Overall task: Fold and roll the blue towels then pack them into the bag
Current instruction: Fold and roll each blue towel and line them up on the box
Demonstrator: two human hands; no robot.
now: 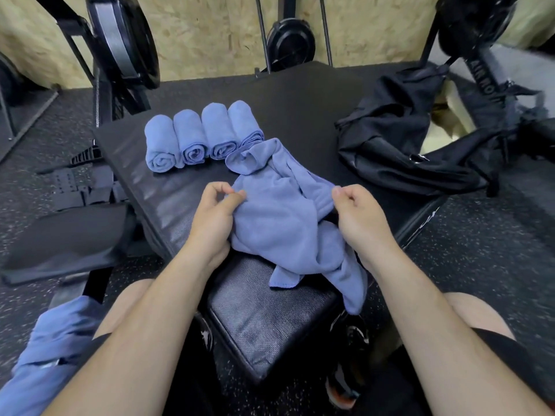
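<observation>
A crumpled blue towel [282, 217] lies across the black padded bench [186, 187], one end hanging over the near seat pad. My left hand [214, 210] pinches its left edge between thumb and fingers. My right hand [359, 213] pinches its right edge. Behind the towel, several rolled blue towels [198, 135] lie side by side in a row. The black bag [399, 136] sits slumped at the bench's right end, apart from both hands.
More blue towel cloth [51, 352] is heaped at the lower left by my knee. Another black pad [63, 235] stands to the left. Gym machines and weight plates [289, 45] line the far wall. Speckled rubber floor surrounds the bench.
</observation>
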